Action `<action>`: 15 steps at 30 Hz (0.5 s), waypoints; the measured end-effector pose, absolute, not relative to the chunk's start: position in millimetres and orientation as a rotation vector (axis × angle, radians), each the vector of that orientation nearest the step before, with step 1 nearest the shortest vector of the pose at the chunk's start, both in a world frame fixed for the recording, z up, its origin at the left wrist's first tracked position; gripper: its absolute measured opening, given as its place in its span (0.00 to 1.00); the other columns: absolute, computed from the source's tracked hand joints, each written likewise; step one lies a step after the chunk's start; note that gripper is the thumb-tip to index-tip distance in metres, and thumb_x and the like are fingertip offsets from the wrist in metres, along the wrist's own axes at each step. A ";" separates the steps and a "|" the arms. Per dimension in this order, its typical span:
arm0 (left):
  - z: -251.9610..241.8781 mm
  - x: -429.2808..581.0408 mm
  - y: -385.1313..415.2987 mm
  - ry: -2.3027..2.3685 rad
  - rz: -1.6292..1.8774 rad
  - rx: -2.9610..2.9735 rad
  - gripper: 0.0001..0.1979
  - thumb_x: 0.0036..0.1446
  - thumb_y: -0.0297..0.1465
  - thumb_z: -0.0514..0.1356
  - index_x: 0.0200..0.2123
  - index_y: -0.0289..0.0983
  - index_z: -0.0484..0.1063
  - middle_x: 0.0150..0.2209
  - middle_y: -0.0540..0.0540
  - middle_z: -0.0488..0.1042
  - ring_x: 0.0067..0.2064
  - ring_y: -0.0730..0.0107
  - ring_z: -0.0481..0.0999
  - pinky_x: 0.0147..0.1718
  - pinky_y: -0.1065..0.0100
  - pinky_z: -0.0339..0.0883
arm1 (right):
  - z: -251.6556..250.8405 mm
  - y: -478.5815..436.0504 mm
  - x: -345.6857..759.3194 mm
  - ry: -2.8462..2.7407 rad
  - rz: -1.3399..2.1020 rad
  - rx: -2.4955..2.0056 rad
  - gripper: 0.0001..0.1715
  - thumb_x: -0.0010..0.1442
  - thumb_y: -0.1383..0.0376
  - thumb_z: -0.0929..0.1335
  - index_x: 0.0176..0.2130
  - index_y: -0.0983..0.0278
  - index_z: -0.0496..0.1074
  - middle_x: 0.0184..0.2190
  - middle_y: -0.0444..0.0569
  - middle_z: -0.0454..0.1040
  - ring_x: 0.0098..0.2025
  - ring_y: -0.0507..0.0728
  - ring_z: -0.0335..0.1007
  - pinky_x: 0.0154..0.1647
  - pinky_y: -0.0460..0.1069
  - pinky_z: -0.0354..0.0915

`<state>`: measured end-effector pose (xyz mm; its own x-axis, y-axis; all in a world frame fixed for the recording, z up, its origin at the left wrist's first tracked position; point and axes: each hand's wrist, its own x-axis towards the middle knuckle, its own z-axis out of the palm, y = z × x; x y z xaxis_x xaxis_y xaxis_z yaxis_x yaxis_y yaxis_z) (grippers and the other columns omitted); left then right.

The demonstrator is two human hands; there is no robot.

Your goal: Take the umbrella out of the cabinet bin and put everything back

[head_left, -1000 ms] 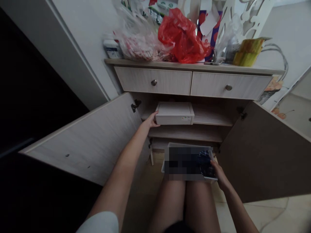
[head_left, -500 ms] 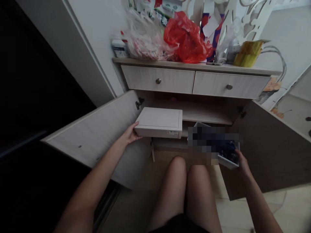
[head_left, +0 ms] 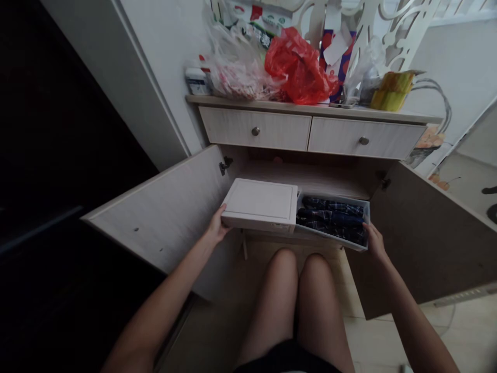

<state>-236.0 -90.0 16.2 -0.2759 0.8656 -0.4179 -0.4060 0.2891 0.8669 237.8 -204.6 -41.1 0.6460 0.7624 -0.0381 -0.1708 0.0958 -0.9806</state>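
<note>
My left hand [head_left: 218,226] grips the left end of a closed white box [head_left: 261,200] in front of the open cabinet. To its right is an open white bin [head_left: 367,211] filled with folded dark plaid cloth [head_left: 334,216]. My right hand [head_left: 375,239] holds the bin's right end, fingers over the rim. The bin's left end is right beside the box, near the cabinet's shelf [head_left: 310,176]. Whether the box and bin rest on anything is hidden.
Two cabinet doors stand open, one at the left [head_left: 171,207] and one at the right [head_left: 427,243]. Above are two closed drawers [head_left: 233,124]. A red plastic bag [head_left: 297,67] and other bags crowd the cabinet top. My knees are below the box and bin.
The bin has swung level and its right end has moved up and left with my right hand. The white box has shifted slightly right and down with my left hand.
</note>
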 end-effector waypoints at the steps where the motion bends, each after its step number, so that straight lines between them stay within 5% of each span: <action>1: 15.4 -236.5 -90.9 1.350 1.329 0.460 0.17 0.62 0.37 0.59 0.53 0.39 0.72 0.37 0.43 0.81 0.36 0.64 0.81 0.31 0.69 0.77 | -40.4 -206.0 239.4 -0.571 0.777 -1.309 0.29 0.43 0.53 0.74 0.45 0.60 0.80 0.42 0.44 0.82 0.48 0.63 0.76 0.45 0.52 0.73; 10: 7.0 -221.0 -106.4 1.343 1.329 0.425 0.14 0.63 0.37 0.58 0.49 0.38 0.74 0.36 0.45 0.82 0.35 0.63 0.81 0.28 0.69 0.74 | -38.0 -211.2 231.0 -0.510 1.088 -1.291 0.29 0.45 0.53 0.73 0.47 0.61 0.80 0.42 0.48 0.82 0.40 0.64 0.79 0.32 0.53 0.74; 15: 2.2 -197.7 -113.0 1.281 1.338 0.446 0.15 0.62 0.38 0.59 0.49 0.39 0.75 0.37 0.46 0.82 0.37 0.63 0.81 0.30 0.68 0.75 | -37.1 -201.6 212.0 -0.611 1.108 -1.259 0.33 0.47 0.48 0.71 0.50 0.59 0.77 0.39 0.47 0.82 0.40 0.64 0.79 0.36 0.55 0.75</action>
<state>-197.7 -113.0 2.2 -0.2555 0.8726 -0.4163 -0.4544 0.2717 0.8484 212.0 -201.6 -37.1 0.3904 0.8995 -0.1963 -0.3135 -0.0706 -0.9470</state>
